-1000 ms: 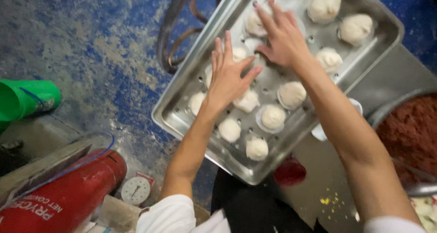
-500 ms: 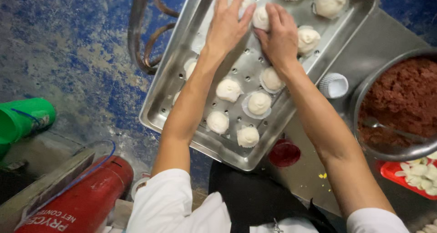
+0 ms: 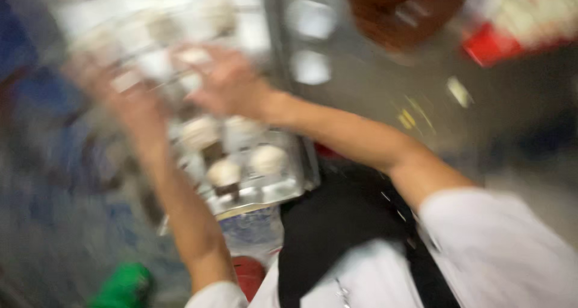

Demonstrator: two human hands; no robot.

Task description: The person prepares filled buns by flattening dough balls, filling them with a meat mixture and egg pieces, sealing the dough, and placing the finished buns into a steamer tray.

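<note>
The frame is heavily smeared. The right hand (image 3: 226, 82) lies over the middle of the metal tray (image 3: 283, 184), fingers loosely spread on or just above the pale dough balls (image 3: 267, 158); contact cannot be told. The left hand (image 3: 129, 100) sits at the tray's left edge, its fingers too blurred to read. More dough balls lie toward the tray's near corner, below both hands.

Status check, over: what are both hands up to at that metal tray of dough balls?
Left hand and right hand both over the metal tray, picture badly blurred. White dough balls sit in rows. Grip unclear. Nothing seen in the way.
</note>
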